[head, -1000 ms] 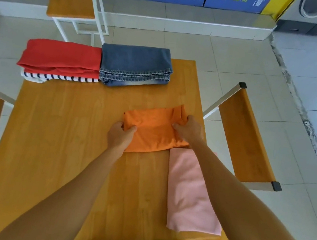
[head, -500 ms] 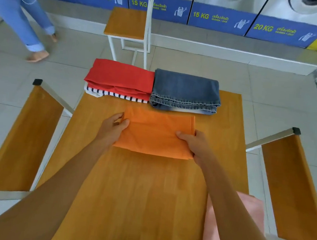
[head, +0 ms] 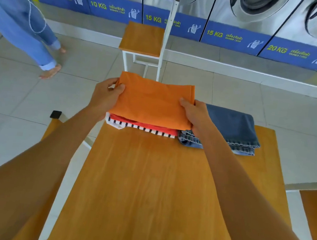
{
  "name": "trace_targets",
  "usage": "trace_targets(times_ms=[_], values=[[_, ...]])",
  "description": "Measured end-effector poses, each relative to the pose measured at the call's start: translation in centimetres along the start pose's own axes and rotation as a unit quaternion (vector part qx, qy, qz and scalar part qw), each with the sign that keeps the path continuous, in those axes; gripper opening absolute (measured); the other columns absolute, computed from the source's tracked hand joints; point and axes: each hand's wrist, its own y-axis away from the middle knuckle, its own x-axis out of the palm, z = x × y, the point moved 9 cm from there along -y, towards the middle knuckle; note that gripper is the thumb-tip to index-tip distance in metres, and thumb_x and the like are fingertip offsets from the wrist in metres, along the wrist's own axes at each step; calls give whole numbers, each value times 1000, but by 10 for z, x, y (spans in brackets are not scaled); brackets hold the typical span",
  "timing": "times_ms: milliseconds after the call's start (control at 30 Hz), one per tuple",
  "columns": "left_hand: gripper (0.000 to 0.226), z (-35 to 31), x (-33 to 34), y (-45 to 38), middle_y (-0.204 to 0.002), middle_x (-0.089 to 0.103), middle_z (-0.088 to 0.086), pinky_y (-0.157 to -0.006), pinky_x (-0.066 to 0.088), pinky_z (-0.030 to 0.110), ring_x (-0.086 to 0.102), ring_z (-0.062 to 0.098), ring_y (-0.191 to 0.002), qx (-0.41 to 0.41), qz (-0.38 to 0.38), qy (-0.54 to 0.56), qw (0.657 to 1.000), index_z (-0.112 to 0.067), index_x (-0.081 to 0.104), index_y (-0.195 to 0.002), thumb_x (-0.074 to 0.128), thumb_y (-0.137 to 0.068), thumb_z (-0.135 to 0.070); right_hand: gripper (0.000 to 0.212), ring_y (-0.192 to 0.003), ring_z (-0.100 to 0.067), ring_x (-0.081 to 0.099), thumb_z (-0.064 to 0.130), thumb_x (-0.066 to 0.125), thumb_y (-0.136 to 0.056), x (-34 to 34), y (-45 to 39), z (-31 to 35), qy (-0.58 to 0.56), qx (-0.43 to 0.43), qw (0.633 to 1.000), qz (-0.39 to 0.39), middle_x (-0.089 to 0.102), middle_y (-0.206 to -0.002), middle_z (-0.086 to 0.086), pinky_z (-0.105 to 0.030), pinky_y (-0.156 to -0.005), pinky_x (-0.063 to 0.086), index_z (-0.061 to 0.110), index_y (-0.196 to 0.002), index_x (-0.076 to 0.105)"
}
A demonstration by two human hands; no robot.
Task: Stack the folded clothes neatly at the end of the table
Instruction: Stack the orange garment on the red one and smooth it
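A row of washing machines [head: 245, 9] ran across the top of the frame, with blue weight labels along their base. Below them the wooden table [head: 155, 188] filled the lower centre, its far end reaching the middle of the frame. A wooden stool [head: 142, 39] stood on the tiled floor just beyond that end, and a person in blue trousers [head: 20, 25] stood at the upper left. On the table's far end, right of centre, lay the folded jeans [head: 235, 128]. Just left of them sat a pile with a red garment [head: 143, 123] on a striped one [head: 139, 128]. The folded orange garment [head: 152, 101] was over that pile, at the centre of the frame, covering most of the red one; whether it already rested on the pile or was held just above it was hard to tell. The left hand [head: 104, 98] gripped its left edge, thumb on top, and the right hand [head: 195, 114] gripped its right edge the same way.
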Motion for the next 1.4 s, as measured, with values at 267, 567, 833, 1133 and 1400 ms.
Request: trace_targets(times_ms=[267, 567, 833, 1133, 1400], values=[[50, 64, 21, -44, -139, 53, 8, -102, 44, 45, 53, 32, -123, -72, 39, -75, 994, -21, 48, -139, 55, -94, -41, 34, -88, -22, 58, 29, 59, -95, 21, -41, -43, 70, 62, 994, -64, 64, -108, -9, -39, -77, 50, 6, -120, 57], [40, 70, 14, -68, -131, 60, 5, -97, 47, 40, 58, 27, -115, -39, -7, -85, 996, -18, 61, -127, 58, -92, -38, 32, -93, -22, 62, 35, 59, -93, 14, -57, -40, 125, -6, 984, -127, 62, -95, 1, -38, -78, 52, 12, -115, 58], [30, 25, 5, -63, -117, 66, 2, -84, 43, 21, 62, 18, -106, 143, -124, -186, 964, -16, 61, -120, 46, -98, -30, 43, -96, -18, 57, 28, 58, -93, 5, -55, -23, 179, -36, 966, -181, 56, -111, 1, -27, -63, 45, 16, -132, 46], [61, 61, 86, -56, -164, 10, 2, -119, 8, 56, 3, 23, -151, 282, 85, -391, 872, -23, 19, -154, 15, -100, -51, 54, -150, -28, 17, 50, 27, -101, 89, -47, -7, 568, -296, 764, -86, 20, -163, -4, -57, -118, 18, 32, -152, 29], [65, 76, 88, -65, -164, -10, -1, -117, 3, 56, -8, 25, -151, 221, 90, -395, 887, -29, -6, -154, 12, -97, -55, 63, -152, -21, 4, 60, 12, -99, 84, -70, -40, 598, -246, 761, -60, 6, -165, 2, -56, -120, 9, 34, -156, 6]])
